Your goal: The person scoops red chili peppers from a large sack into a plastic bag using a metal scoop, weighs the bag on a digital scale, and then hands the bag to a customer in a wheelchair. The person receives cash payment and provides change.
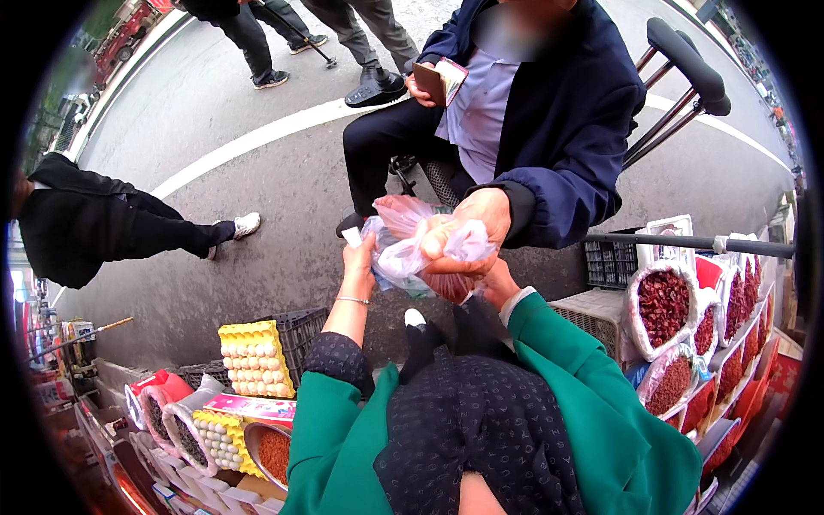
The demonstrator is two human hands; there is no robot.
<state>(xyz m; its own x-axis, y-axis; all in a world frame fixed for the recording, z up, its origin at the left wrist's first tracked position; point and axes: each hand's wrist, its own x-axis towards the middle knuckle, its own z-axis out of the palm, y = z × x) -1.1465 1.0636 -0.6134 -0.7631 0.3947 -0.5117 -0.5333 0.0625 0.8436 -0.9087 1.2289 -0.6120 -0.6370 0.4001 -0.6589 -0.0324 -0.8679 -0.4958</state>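
Note:
In front of me hangs a cluster of thin plastic bags point(402, 248), some clear and some reddish, with contents I cannot make out. My left hand point(360, 261) grips the clear bag at its left side, and a small white piece point(352, 236) shows by the thumb. Under the bags' right side is my right hand point(499, 283), its fingers mostly hidden. A seated person's hand point(479, 222) clutches the gathered bag tops from above. That person's other hand holds an open brown wallet point(441, 80).
Egg trays point(257, 360) and a black crate point(302, 335) stand at left, near sacks of dried goods point(187, 438). Sacks of dried red peppers point(666, 306) line the right, beside a grey crate point(589, 315). Crutches point(685, 71) rise behind the seated person; others stand on the road.

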